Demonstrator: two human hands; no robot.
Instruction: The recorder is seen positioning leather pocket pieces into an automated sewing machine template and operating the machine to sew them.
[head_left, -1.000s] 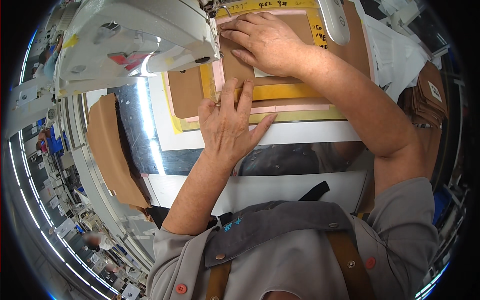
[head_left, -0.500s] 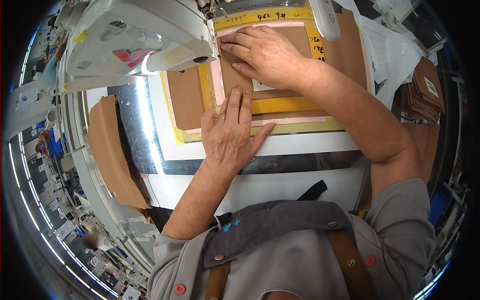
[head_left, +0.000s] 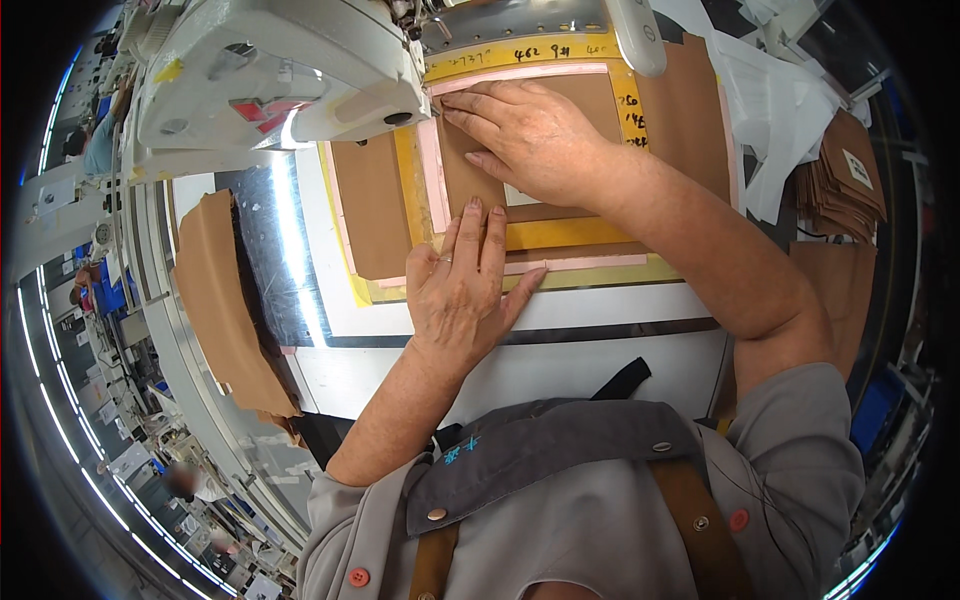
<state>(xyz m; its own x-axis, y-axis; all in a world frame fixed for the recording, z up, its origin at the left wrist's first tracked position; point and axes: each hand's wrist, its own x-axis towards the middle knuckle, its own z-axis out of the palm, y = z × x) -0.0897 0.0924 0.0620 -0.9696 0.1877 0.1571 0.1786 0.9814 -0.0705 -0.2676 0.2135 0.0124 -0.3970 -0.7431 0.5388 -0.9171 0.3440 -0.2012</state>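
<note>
My right hand (head_left: 535, 130) lies flat, fingers stretched to the left, on a brown fabric panel (head_left: 473, 185) inside a yellow template frame (head_left: 570, 235) with handwritten marks. A light patch on the panel is partly hidden under that palm. My left hand (head_left: 455, 290) rests with spread fingers near the frame's lower left corner, fingertips on the brown fabric and thumb by a pink strip (head_left: 600, 261) along the near edge. Close to my right fingertips is the head of a white sewing machine (head_left: 290, 75); its needle area is hard to make out.
A brown fabric piece (head_left: 215, 290) hangs over the table's left side. On the right are stacked brown pieces (head_left: 845, 175) with a white label, beside crumpled white sheets (head_left: 775, 110). A white rounded machine part (head_left: 641, 40) stands over the frame's far right corner.
The template frame with its brown fabric has slid slightly toward me, covering more of the dark metal strip in front. Both hands keep nearly the same flat pose and have shifted a little nearer.
</note>
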